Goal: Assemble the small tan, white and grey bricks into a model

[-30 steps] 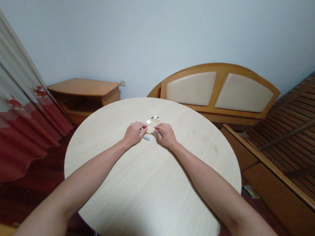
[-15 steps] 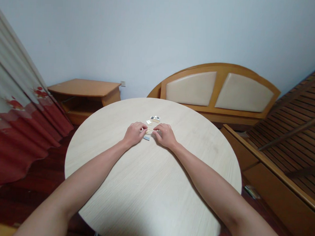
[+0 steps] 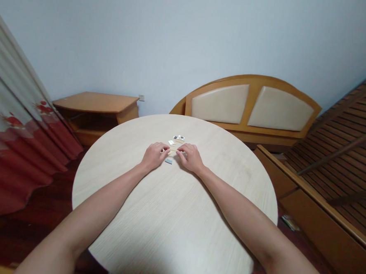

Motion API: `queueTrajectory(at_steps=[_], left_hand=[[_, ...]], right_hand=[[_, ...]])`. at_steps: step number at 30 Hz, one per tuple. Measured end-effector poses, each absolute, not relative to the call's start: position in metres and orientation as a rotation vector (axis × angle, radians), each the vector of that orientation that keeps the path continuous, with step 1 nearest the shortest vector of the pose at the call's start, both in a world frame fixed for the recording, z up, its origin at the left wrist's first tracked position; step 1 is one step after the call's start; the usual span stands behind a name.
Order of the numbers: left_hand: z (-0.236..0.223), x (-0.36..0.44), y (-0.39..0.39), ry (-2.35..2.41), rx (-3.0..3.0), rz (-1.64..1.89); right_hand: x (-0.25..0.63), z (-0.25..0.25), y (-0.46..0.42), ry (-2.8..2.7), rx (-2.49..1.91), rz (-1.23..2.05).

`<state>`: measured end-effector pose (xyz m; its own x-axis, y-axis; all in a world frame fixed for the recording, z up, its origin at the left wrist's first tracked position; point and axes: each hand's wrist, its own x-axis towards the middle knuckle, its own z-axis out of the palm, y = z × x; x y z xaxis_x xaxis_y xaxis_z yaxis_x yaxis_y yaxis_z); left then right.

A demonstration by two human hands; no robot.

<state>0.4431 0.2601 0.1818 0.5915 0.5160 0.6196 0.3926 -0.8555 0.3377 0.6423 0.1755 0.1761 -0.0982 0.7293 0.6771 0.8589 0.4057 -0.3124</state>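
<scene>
Fingers (image 3: 178, 152) of the right hand (image 3: 190, 158) and left hand (image 3: 153, 156) have let go of the small stick (image 3: 171, 152), now lying between them on the desk (image 3: 114, 190).

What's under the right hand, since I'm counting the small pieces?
The right hand covers part of the round pale wooden tabletop. A small tan piece lies between the hands; anything beneath the palm and fingers is hidden.

My left arm (image 3: 104, 200) reaches in from 7 o'clock and my right arm (image 3: 237, 202) from 5 o'clock, both bare. My left hand (image 3: 152, 156) and right hand (image 3: 190, 158) sit palms down toward 12 o'clock, fingers curled, their fingertips (image 3: 178, 152) just apart.
</scene>
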Motion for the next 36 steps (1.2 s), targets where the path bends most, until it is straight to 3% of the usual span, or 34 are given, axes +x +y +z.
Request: queueTrajectory(at_steps=[36], left_hand=[[0.1831, 0.4447, 0.2564, 0.506, 2.703, 1.214]], right_hand=[[0.6471, 0.1713, 0.1814, -2.002, -1.455, -0.170]])
